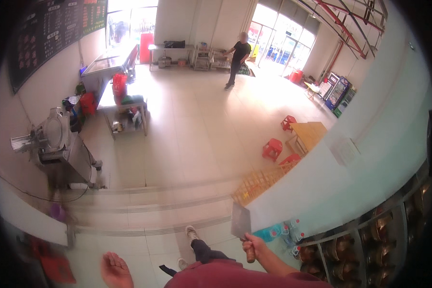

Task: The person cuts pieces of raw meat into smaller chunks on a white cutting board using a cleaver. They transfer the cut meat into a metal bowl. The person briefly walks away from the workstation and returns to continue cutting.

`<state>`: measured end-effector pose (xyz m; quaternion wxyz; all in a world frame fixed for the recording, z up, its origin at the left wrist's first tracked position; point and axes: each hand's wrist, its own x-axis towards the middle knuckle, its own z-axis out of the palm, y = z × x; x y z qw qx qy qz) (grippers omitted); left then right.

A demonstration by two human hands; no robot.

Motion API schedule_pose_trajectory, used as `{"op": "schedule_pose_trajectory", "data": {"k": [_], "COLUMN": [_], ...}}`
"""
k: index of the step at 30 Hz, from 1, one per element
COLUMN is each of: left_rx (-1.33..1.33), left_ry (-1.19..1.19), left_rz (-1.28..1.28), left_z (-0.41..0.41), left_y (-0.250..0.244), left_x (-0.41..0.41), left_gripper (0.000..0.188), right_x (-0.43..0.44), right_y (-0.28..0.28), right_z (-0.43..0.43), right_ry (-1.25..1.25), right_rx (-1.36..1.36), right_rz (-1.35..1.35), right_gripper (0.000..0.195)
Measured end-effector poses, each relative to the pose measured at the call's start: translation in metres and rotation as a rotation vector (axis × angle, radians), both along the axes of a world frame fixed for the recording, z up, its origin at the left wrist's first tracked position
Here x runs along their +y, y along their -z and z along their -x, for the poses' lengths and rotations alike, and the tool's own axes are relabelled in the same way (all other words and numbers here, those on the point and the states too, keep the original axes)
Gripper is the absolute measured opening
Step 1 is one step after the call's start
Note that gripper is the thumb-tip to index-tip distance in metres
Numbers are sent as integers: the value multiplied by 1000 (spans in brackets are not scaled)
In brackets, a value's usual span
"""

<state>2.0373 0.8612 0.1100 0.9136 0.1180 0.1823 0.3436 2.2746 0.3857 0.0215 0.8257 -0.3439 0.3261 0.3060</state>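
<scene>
My right hand (256, 247) grips the brown wooden handle of a cleaver (241, 220). Its broad, dark rectangular blade points upward, away from my body. At the lower left, my left hand (116, 270) is held out with the palm showing and nothing in it. Below me are my dark trouser leg and light shoes (191, 232) on pale floor tiles, with several grooved step edges (144, 207) just ahead. Near the cleaver, at the foot of the white wall, stand clear and blue plastic bottles (273, 232) with red caps.
A metal machine (66, 151) with a trailing cord stands left, beyond a low wall (32, 216). Red stools (272, 149) and a wooden table (307, 135) lie ahead right. Shelves of brown vessels (340, 252) line my right. Across the room stands a person (239, 54).
</scene>
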Motion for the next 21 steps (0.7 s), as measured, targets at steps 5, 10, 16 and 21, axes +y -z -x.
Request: {"op": "schedule_pose_trajectory", "data": {"k": [5, 10, 16, 21], "left_rx": [49, 74, 40, -22], "left_ry": [-114, -192, -113, 11], "left_rz": [140, 162, 128, 47], "left_z": [-70, -135, -182, -208], "left_y": [-29, -76, -72, -61], "left_x": [22, 26, 47, 73], "left_gripper": [21, 15, 18, 20], "right_x": [57, 98, 113, 111], "right_y": [19, 14, -4, 13], "right_z": [-101, -175, -218, -223], "right_ry": [-46, -126, -125, -18], "right_rx": [-4, -31, -100, -86], "right_rz": [-36, -59, 26, -13], "right_gripper": [14, 14, 13, 13]}}
